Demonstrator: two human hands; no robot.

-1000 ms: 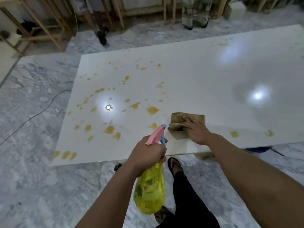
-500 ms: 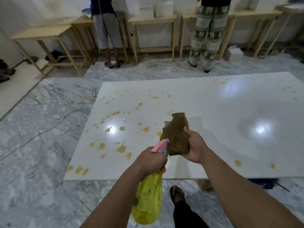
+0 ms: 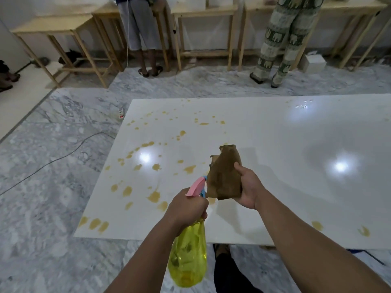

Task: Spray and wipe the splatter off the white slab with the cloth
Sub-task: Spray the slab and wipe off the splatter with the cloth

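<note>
While the left hand (image 3: pixel 187 205) is wrapped around the neck of a translucent yellow spray bottle (image 3: pixel 189 258) with a pink trigger, the right hand (image 3: pixel 248 188) grips a crumpled brown cloth (image 3: pixel 225 173) above the glossy white slab (image 3: pixel 264 144), whose left part carries yellow-brown splatter (image 3: pixel 154 195)

slab (image 3: pixel 264 144) on floor (image 3: pixel 53 155), splatter (image 3: pixel 154 196) across its left, tables (image 3: pixel 203 9) behind
</note>
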